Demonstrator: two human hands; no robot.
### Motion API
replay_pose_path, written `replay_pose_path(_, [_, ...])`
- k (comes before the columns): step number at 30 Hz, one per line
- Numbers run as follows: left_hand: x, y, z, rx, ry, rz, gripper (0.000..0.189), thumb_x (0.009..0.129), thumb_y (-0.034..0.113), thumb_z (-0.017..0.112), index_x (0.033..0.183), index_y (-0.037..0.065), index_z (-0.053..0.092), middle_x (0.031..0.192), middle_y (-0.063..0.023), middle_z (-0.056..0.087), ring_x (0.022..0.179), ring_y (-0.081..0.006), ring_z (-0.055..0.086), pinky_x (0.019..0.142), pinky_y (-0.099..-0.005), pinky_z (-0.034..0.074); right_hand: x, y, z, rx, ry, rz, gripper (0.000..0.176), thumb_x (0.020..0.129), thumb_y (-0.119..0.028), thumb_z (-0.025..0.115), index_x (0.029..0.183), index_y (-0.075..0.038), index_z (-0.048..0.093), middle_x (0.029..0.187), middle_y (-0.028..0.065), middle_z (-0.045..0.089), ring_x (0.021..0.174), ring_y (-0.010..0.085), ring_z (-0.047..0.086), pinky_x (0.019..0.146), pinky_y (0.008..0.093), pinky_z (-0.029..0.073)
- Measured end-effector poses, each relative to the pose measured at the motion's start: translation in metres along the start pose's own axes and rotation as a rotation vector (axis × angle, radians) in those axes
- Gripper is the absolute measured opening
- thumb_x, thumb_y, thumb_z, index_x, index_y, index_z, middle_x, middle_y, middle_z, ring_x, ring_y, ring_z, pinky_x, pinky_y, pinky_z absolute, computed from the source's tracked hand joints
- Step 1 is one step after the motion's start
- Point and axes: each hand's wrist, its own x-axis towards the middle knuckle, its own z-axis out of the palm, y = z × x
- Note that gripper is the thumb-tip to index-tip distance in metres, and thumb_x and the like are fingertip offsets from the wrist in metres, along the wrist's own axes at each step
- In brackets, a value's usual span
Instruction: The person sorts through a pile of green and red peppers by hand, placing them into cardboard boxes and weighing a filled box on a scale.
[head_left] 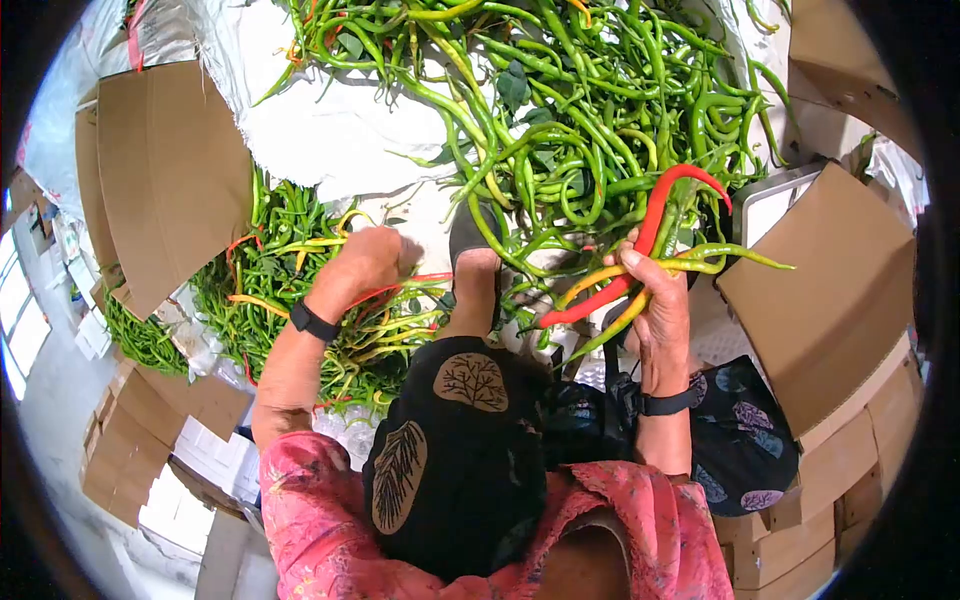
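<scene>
Right now the right hand (662, 318) is clamping a bunch of peppers (648, 222), one long and red, at the frame's right centre. The left hand (365, 262) is curling down onto a mixed pile (285, 290) at left centre; whether it is gripping any, I cannot tell.

This is a produce sorting and packing spot. Beyond my right hand (660, 320), a big heap of green chillies (590, 110) lies on a white sheet (330, 130). Cardboard cartons (830, 290) are stacked to its right, with more past my left hand (365, 262).
</scene>
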Motion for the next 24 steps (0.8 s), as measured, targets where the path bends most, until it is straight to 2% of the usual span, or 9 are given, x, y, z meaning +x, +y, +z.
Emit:
replay_pose_path(2, [0.02,-0.012,-0.008,-0.117,0.66,0.114,0.027,0.079,0.006,0.058,0.105,0.006,0.063,0.098,-0.0174,0.065,0.088,-0.0367,0.061,0.081,-0.0468,0.049,-0.001,0.005,0.004,-0.012,0.011,0.031,0.034,0.079,-0.004,0.07,0.109,0.001,0.055,0.092,0.0084,0.061,0.083,0.0212,0.064,0.083,0.0362,0.054])
replay_pose_path(4, [0.058,0.01,-0.05,-0.067,1.087,0.127,0.032,0.078,0.001,0.056,0.108,0.01,0.064,0.107,-0.015,0.062,0.096,-0.0358,0.058,0.083,-0.0441,0.048,-0.002,0.006,0.008,-0.034,0.019,0.053,0.034,0.078,-0.005,0.07,0.109,0.0,0.055,0.09,0.0081,0.062,0.082,0.0213,0.063,0.083,0.035,0.052])
replay_pose_path(6, [0.096,0.013,-0.08,0.287,1.19,0.086,0.04,0.078,0.001,0.057,0.117,0.008,0.06,0.11,-0.0147,0.062,0.102,-0.0374,0.056,0.083,-0.0399,0.048,-0.003,0.006,0.008,-0.05,-0.008,0.047,0.034,0.079,-0.004,0.069,0.109,0.0,0.055,0.09,0.0082,0.061,0.083,0.0219,0.063,0.082,0.0354,0.053])
replay_pose_path(10, [0.107,0.001,-0.094,0.434,0.999,-0.045,0.04,0.078,0.005,0.06,0.117,0.012,0.061,0.105,-0.0122,0.063,0.097,-0.0338,0.059,0.079,-0.0394,0.048,-0.002,-0.002,0.0,0.022,0.015,-0.012,0.035,0.078,-0.002,0.07,0.11,0.003,0.056,0.094,0.0093,0.062,0.083,0.022,0.065,0.082,0.037,0.055])
replay_pose_path(14, [0.065,0.006,-0.086,0.017,0.981,0.014,0.026,0.087,0.016,0.06,0.112,0.01,0.065,0.083,-0.0066,0.065,0.072,-0.0228,0.062,0.065,-0.034,0.048,0.003,0.003,-0.001,0.071,0.047,0.031,0.036,0.078,-0.004,0.071,0.109,0.003,0.056,0.092,0.0097,0.062,0.082,0.0235,0.066,0.081,0.0365,0.055])
replay_pose_path(16, [0.04,0.02,-0.088,-0.77,0.435,0.011,0.028,0.092,0.023,0.059,0.111,0.004,0.066,0.08,-0.0035,0.066,0.068,-0.0139,0.061,0.059,-0.027,0.045,0.003,0.003,0.001,0.035,0.014,0.034,0.036,0.078,-0.006,0.072,0.109,0.003,0.055,0.093,0.0097,0.062,0.082,0.0238,0.066,0.081,0.0361,0.054])
replay_pose_path(18, [0.022,0.04,-0.088,-1.146,0.3,0.057,0.03,0.092,0.021,0.059,0.111,-0.002,0.064,0.087,-0.005,0.067,0.075,-0.0119,0.062,0.064,-0.028,0.048,0.0,0.003,0.004,0.049,-0.024,0.056,0.036,0.079,-0.007,0.073,0.11,0.002,0.056,0.095,0.0095,0.062,0.082,0.0235,0.066,0.081,0.0356,0.054])
replay_pose_path(20, [0.02,0.047,-0.072,-1.468,0.206,0.174,0.035,0.092,0.02,0.062,0.119,-0.001,0.06,0.095,-0.0064,0.067,0.079,-0.0127,0.063,0.063,-0.0206,0.043,-0.002,0.004,0.003,0.036,-0.014,0.054,0.036,0.079,-0.007,0.073,0.11,0.003,0.056,0.096,0.0095,0.062,0.082,0.0236,0.066,0.08,0.0355,0.054])
replay_pose_path(24, [0.025,0.061,-0.058,-1.621,0.224,0.282,0.037,0.09,0.02,0.066,0.119,-0.003,0.06,0.095,-0.0069,0.067,0.078,-0.0125,0.063,0.064,-0.0211,0.043,0.001,0.006,-0.001,0.05,-0.026,0.045,0.037,0.079,-0.007,0.073,0.11,0.003,0.056,0.095,0.0101,0.062,0.083,0.0238,0.066,0.08,0.036,0.055])
